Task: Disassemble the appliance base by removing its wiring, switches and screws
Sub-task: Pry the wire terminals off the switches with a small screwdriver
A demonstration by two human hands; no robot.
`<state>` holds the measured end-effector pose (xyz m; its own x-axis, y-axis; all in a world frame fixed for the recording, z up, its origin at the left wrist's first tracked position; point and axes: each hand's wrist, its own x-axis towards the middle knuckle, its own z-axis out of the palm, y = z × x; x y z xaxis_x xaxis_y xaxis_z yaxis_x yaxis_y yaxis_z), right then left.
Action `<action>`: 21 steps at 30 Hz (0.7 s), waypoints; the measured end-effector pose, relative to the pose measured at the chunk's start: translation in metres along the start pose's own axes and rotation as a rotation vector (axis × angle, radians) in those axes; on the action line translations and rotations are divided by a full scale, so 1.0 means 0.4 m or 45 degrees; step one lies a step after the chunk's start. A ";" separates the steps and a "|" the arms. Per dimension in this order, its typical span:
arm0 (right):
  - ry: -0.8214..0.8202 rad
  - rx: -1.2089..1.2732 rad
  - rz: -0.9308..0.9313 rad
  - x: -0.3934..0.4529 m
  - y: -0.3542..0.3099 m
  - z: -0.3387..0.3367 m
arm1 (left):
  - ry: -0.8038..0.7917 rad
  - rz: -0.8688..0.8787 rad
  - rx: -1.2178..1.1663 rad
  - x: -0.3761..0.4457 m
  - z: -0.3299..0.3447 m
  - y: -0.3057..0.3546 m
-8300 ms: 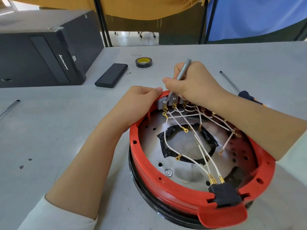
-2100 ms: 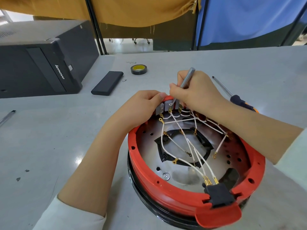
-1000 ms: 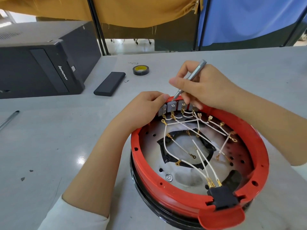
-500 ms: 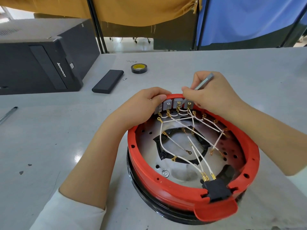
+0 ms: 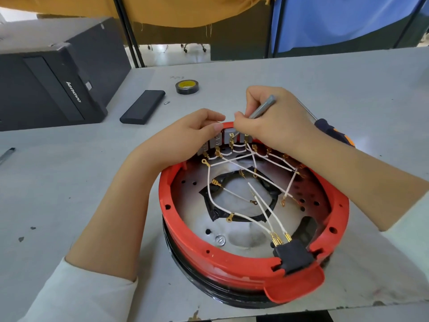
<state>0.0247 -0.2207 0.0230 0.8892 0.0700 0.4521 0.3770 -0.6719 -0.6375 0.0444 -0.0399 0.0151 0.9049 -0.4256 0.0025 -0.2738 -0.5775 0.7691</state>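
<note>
The round red appliance base (image 5: 232, 259) sits on the grey table (image 5: 69, 182) close to its near edge, open side up, with white wires (image 5: 234, 210) crossing its metal floor to a black connector block (image 5: 293, 255) at the near rim and to a row of grey switches (image 5: 218, 142) at the far rim. The left hand (image 5: 185, 138) rests on that far rim, its fingers curled over the edge onto the leftmost switches. The right hand (image 5: 276, 122) is just beside it, its fingers pinching a slim grey screwdriver (image 5: 262, 109) whose tip points down at the switches; the tip itself is hidden behind the fingers. Both forearms lie across the base's left and right sides. Behind the right wrist lies a second screwdriver with a dark and orange handle (image 5: 334, 133). Farther back on the left stand a black computer case (image 5: 53, 73), a flat black box (image 5: 142, 106) and a roll of black tape (image 5: 186, 86), all well apart from the base. A pen (image 5: 5, 154) lies at the left edge. The table's right side holds open room.
</note>
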 end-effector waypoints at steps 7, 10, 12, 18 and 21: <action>-0.101 0.063 0.055 0.017 -0.005 0.005 | -0.039 0.047 0.025 -0.005 0.002 0.002; -0.163 0.104 0.179 0.041 -0.011 0.003 | -0.036 0.045 0.000 -0.005 0.002 0.000; -0.175 0.097 0.212 0.047 -0.010 0.004 | -0.029 0.041 -0.029 -0.005 0.003 0.001; 0.008 0.040 0.027 0.018 0.001 0.011 | -0.007 0.046 -0.021 -0.006 0.004 0.001; 0.010 0.042 -0.012 0.016 0.003 0.011 | -0.007 0.045 -0.025 -0.008 0.003 0.001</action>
<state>0.0320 -0.2177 0.0225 0.8834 0.0703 0.4634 0.3940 -0.6468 -0.6530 0.0409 -0.0395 0.0147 0.8931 -0.4491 0.0267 -0.2992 -0.5484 0.7808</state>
